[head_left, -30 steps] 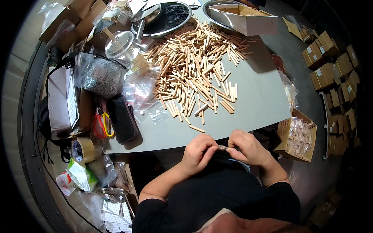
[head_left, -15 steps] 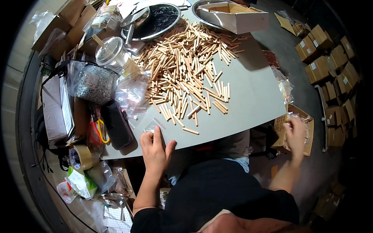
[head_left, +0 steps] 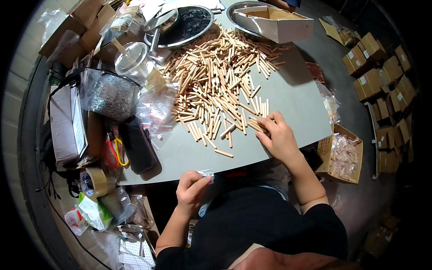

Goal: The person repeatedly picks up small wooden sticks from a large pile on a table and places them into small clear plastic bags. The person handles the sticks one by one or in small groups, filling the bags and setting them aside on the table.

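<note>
A large heap of short wooden dowels covers the middle of the grey table. At the heap's near right edge, my right hand has its fingers and thumb closed around a few dowels still lying on the tabletop. Just over the table's front edge, my left hand pinches a small clear zip bag between thumb and forefinger. Tiny light-coloured bits seem to be in the bag, too small to name. More clear zip bags lie in a loose pile left of the dowels.
Along the left are a phone, scissors, a tape roll, a bag of metal parts and a lidded plastic cup. Behind stand a metal basin and a white box. A carton of filled bags sits right.
My right hand has come from above the carton to the dowels. My left hand has picked the small bag off the table and drawn it back to the front edge.
</note>
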The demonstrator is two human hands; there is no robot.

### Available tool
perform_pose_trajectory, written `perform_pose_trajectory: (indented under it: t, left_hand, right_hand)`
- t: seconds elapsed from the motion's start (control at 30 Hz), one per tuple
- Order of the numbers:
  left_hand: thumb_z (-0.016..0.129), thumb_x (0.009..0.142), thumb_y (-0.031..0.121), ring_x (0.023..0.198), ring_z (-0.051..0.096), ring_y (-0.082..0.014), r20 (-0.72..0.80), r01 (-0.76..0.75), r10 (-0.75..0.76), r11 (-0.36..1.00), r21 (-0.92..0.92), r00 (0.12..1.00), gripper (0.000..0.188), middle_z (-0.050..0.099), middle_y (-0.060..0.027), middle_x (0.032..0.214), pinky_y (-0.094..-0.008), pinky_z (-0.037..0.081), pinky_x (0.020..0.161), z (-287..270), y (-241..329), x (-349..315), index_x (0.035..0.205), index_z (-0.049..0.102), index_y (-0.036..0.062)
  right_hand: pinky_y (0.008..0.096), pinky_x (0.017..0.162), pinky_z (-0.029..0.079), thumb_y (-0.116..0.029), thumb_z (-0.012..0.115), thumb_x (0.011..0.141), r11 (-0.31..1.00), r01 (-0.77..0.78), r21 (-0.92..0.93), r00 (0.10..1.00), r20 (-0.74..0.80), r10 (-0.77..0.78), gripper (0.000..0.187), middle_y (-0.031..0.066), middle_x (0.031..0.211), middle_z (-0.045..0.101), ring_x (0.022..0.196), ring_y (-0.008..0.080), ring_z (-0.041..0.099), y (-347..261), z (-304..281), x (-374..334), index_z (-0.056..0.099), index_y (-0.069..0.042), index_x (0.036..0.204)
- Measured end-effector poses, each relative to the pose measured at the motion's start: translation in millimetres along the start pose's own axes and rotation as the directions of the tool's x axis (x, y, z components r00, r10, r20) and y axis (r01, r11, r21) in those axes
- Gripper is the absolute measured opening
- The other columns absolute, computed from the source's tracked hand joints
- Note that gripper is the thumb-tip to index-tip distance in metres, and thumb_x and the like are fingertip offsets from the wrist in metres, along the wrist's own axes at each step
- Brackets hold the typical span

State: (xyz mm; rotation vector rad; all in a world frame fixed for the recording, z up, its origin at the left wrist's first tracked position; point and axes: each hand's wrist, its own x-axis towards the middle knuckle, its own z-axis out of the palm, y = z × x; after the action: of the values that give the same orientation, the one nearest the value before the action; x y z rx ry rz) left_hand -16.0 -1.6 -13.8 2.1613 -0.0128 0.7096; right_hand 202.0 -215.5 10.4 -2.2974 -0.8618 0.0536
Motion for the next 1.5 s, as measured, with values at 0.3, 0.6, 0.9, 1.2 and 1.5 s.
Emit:
perform_pose_trajectory:
  t: [0.3, 0.6, 0.9, 1.2, 1.5]
  left_hand:
    - [0.082, 0.078, 0.002, 0.064, 0.057, -0.0122, 0.284, 0.402, -0.297, 0.787, -0.467, 0.912, 0.02, 0.06, -0.006, 0.073, -0.0239, 0.042, 0.057, 10, 3, -2, 0.077, 0.063, -0.0008]
    - [0.073, 0.085, 0.0, 0.086, 0.065, -0.0136, 0.594, 0.674, -0.341, 0.515, -0.53, 0.728, 0.005, 0.069, -0.0097, 0.093, -0.0252, 0.05, 0.074, 39, -2, -17, 0.086, 0.069, -0.0008]
    - [0.075, 0.089, 0.022, 0.072, 0.045, -0.0065, 0.94, 0.929, -0.173, -0.178, -0.325, 0.295, 0.023, 0.049, 0.0055, 0.079, -0.022, 0.038, 0.066, 98, 3, 21, 0.091, 0.056, 0.0102]
    - [0.077, 0.089, 0.02, 0.079, 0.048, -0.0086, 0.954, 0.897, -0.132, -0.326, -0.298, 0.269, 0.028, 0.052, 0.0034, 0.09, -0.0255, 0.043, 0.073, 114, 2, 20, 0.108, 0.06, 0.0085]
    - [0.08, 0.085, 0.017, 0.102, 0.05, -0.0077, 0.882, 0.881, -0.018, -0.031, -0.472, 0.471, 0.059, 0.054, 0.0004, 0.111, -0.0242, 0.043, 0.088, 88, 20, 42, 0.133, 0.048, 0.0041]
  right_hand:
    - [0.0375, 0.074, 0.054, -0.009, 0.08, 0.076, 0.984, -0.114, 0.136, 0.993, 0.05, 0.108, 0.038, 0.014, 0.105, 0.056, 0.082, 0.028, 0.065, -9, -15, -8, 0.064, 0.0, 0.109]
    - [0.0388, 0.076, 0.054, -0.008, 0.076, 0.079, 0.993, -0.06, 0.101, 0.997, 0.043, 0.056, 0.025, 0.0142, 0.103, 0.058, 0.085, 0.0303, 0.065, -4, -8, -10, 0.069, -0.003, 0.103]
    - [0.0345, 0.079, 0.053, 0.004, 0.069, 0.082, 0.96, 0.171, 0.22, 0.955, 0.202, -0.217, 0.025, 0.0134, 0.102, 0.059, 0.091, 0.0286, 0.063, -6, -13, -19, 0.071, -0.003, 0.106]
    - [0.0368, 0.082, 0.053, 0.002, 0.066, 0.083, 0.884, 0.18, 0.431, 0.844, 0.393, -0.364, 0.026, 0.0143, 0.108, 0.065, 0.094, 0.0308, 0.064, -16, -16, -37, 0.07, -0.004, 0.107]
    - [0.0404, 0.092, 0.048, -0.005, 0.071, 0.079, 0.775, 0.25, 0.581, 0.755, 0.384, -0.531, 0.023, 0.0093, 0.1, 0.067, 0.098, 0.0284, 0.062, -21, -30, -30, 0.068, -0.005, 0.102]
